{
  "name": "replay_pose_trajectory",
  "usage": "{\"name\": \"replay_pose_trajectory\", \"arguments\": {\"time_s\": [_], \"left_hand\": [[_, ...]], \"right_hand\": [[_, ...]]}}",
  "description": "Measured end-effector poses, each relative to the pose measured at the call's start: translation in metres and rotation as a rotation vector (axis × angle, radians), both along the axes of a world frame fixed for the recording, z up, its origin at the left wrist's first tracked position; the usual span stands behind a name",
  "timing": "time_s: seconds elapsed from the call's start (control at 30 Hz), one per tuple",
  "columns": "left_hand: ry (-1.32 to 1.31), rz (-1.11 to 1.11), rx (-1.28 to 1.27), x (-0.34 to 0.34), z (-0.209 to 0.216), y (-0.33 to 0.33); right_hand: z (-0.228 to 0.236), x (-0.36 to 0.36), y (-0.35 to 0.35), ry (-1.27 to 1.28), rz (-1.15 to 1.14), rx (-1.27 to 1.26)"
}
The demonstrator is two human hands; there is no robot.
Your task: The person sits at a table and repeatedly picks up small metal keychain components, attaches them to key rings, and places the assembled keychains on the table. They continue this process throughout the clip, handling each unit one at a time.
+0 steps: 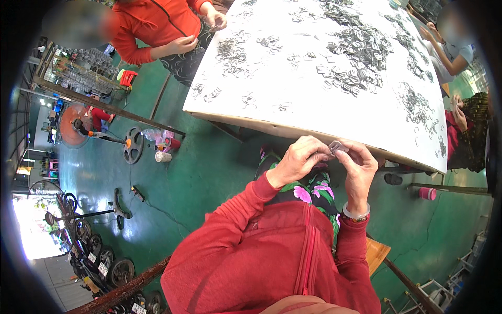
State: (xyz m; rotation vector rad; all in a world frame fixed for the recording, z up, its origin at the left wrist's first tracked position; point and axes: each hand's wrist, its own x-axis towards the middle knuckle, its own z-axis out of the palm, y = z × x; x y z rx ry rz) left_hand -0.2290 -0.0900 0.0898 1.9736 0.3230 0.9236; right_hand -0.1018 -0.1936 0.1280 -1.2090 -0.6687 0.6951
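Note:
Just off the near edge of the white table, both my hands meet at one small dark grey, shiny piece (337, 147), roughly rectangular. My right hand (360, 168) grips it between thumb and bent fingers. The closed fingertips of my left hand (299, 161) pinch at its left edge; the exact contact is partly hidden by the fingers. Many loose dark grey pieces lie beyond on the table, in a large heap (361, 57) and in smaller scattered groups such as one on the right (415, 107).
The white tabletop (314, 112) has a wooden front edge. A person in an orange-red jacket (151, 26) handles a piece at the left side; others sit along the right. On the green floor stand a fan (76, 125), a white cup-like container (162, 156) and a pink container (427, 193).

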Motion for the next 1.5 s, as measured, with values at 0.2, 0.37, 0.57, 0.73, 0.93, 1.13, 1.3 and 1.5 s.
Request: {"name": "replay_pose_trajectory", "arguments": {"time_s": [0.2,0.37,0.57,0.73,0.93,1.13,1.3,1.5], "left_hand": [[-0.185,-0.033,-0.493,0.003,-0.022,0.008],[0.115,0.322,-0.35,0.04,-0.044,0.116],[0.479,0.435,0.303,0.092,-0.09,0.212],[0.648,0.451,0.546,0.102,-0.099,0.215],[0.314,0.312,0.239,0.075,-0.063,0.178],[0.167,0.027,-0.291,0.047,0.004,0.08],[-0.022,-0.181,-0.454,0.033,0.038,0.011],[-0.001,0.072,0.15,0.041,0.043,-0.011]], "right_hand": [[-0.008,0.005,0.001,0.132,0.012,0.003],[-0.006,0.012,-0.001,0.18,0.048,-0.042],[0.002,0.017,0.0,0.183,0.055,-0.026],[0.006,0.022,0.001,0.17,0.03,-0.066],[0.008,0.019,-0.005,0.135,-0.046,-0.05],[0.002,0.02,-0.014,0.049,-0.095,-0.023],[-0.001,0.017,-0.014,0.139,-0.12,0.048],[-0.004,0.014,-0.013,0.132,-0.138,0.132]]}}
